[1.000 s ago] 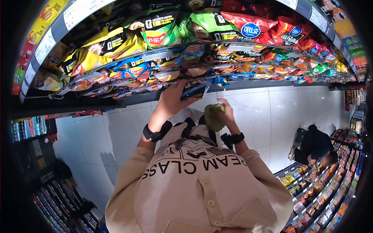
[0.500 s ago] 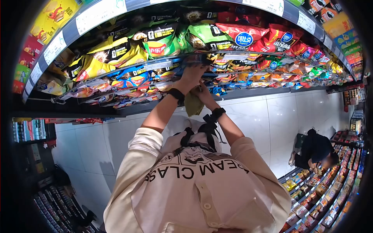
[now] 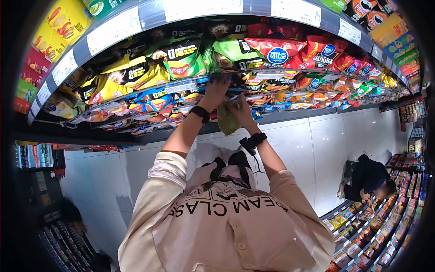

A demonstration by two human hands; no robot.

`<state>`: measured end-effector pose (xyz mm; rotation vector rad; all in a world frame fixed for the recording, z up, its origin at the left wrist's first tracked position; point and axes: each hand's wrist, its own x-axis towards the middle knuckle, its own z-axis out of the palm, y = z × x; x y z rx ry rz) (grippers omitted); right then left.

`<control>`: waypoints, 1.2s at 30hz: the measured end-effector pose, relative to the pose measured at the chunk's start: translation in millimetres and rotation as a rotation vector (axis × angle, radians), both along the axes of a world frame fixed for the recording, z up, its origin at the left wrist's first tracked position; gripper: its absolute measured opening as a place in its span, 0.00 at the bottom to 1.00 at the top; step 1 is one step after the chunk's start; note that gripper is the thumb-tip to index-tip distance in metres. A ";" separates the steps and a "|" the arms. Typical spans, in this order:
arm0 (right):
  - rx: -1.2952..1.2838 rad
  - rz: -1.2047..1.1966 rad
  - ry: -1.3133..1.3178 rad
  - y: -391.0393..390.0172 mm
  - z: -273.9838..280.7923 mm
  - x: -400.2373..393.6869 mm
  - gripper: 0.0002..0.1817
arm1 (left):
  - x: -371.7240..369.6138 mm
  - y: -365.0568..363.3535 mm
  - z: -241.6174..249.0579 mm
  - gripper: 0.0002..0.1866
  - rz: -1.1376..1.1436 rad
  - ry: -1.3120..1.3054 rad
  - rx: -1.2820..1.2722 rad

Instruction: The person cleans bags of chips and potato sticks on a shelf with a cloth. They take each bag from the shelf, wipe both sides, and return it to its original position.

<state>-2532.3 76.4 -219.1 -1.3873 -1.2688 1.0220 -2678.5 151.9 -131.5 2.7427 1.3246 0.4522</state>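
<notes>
My right hand (image 3: 243, 112) is closed on an olive-green cloth (image 3: 228, 121), which hangs down below the fingers in front of the shelves. My left hand (image 3: 216, 92) reaches into the second row of snacks, its fingers bent beside a dark blue surface (image 3: 235, 83) under the shelf edge. What the left fingers grip is partly hidden, and I cannot tell what it is. Just above the left hand sits a green chip bag (image 3: 235, 53). A red chip bag (image 3: 277, 53) lies to its right, and a yellow chip bag (image 3: 131, 75) to its left.
A curved upper shelf edge with price tags (image 3: 204, 8) runs over the bags. Lower rows hold more colourful packets (image 3: 281, 97). White floor tiles (image 3: 290, 136) lie below. At the right, a person in dark clothes (image 3: 369, 177) bends toward another snack shelf (image 3: 362, 231).
Both hands have shifted slightly downward, the left also a little to the left and the right a little to the right. The cloth stays in my right hand.
</notes>
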 end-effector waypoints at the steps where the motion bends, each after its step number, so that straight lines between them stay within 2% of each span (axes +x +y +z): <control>1: 0.001 -0.001 -0.006 -1.8 3.8 -1.9 0.47 | 1.5 -1.6 -0.7 0.37 0.023 -0.004 0.002; 3: 0.007 -0.018 -0.016 -3.5 12.5 -3.7 0.46 | 5.7 3.5 0.7 0.37 0.031 -0.014 -0.037; 4: 0.046 0.011 -0.059 -1.7 6.0 -1.6 0.46 | 9.3 5.4 4.5 0.37 0.058 0.045 -0.102; 5: 0.052 0.015 -0.060 -3.5 23.9 -3.2 0.46 | 12.3 8.4 6.1 0.38 0.085 0.107 -0.165; 6: 0.050 0.000 -0.063 -6.8 42.4 -3.4 0.46 | 17.8 14.0 -7.6 0.22 0.108 0.060 -0.051; 9: 0.143 -0.054 -0.099 -5.9 60.0 -0.2 0.49 | 33.8 24.6 -13.1 0.17 0.083 0.116 -0.037; 11: 0.213 -0.139 -0.171 -3.5 71.2 5.9 0.51 | 38.9 23.7 0.9 0.16 0.057 0.168 -0.050; 13: 0.224 -0.151 -0.113 1.1 73.0 12.9 0.48 | 42.0 24.3 2.7 0.25 0.030 0.013 0.006; 15: 0.131 0.006 -0.337 2.9 81.1 22.5 0.44 | 37.4 25.8 4.9 0.27 0.026 0.033 -0.074; 16: 0.131 0.035 -0.362 6.0 78.2 23.9 0.40 | 37.0 25.9 13.1 0.27 0.075 0.097 -0.167; 17: 0.137 0.041 -0.363 9.7 70.1 26.9 0.40 | 36.1 25.4 17.4 0.27 0.123 0.163 -0.260; 19: 0.321 0.083 -0.436 14.3 57.1 28.9 0.40 | 37.2 26.1 -6.0 0.29 0.179 0.152 -0.175; 21: 0.277 0.081 -0.417 16.4 64.5 28.2 0.38 | 40.8 46.6 -41.0 0.31 0.305 0.278 -0.183; 22: 0.144 0.104 -0.395 15.5 71.7 27.8 0.38 | 36.9 45.7 -51.3 0.30 0.248 0.179 0.203; 23: 0.002 0.131 -0.374 12.3 79.4 28.1 0.38 | 35.4 36.4 -30.7 0.30 0.252 0.183 0.203; 25: -0.083 0.167 -0.392 15.9 82.6 30.9 0.39 | 31.5 22.3 7.8 0.28 0.252 0.247 -0.234; 26: -0.002 0.154 -0.405 19.4 74.9 32.7 0.39 | 31.9 21.3 3.5 0.31 0.312 0.235 -0.353; 27: 0.078 0.141 -0.418 21.6 66.6 33.7 0.39 | 30.1 14.0 -2.6 0.31 0.321 0.235 -0.353; 29: 0.078 0.124 -0.447 23.8 62.8 34.0 0.39 | 28.3 -6.2 -19.6 0.34 0.360 0.092 0.029; 31: 0.081 0.102 -0.479 19.9 61.5 35.1 0.39 | 28.6 -15.0 -20.6 0.36 0.374 0.056 0.049; 33: 0.235 0.016 -0.460 14.5 68.1 33.9 0.41 | 23.5 -28.1 0.1 0.35 0.337 -0.009 0.119; 34: 0.236 0.016 -0.459 9.4 69.7 33.9 0.41 | 19.4 -31.4 -1.2 0.39 0.349 0.009 0.134; 36: 0.041 -0.046 -0.441 -2.3 72.7 34.6 0.45 | 13.7 -37.0 -4.1 0.40 0.378 0.087 0.159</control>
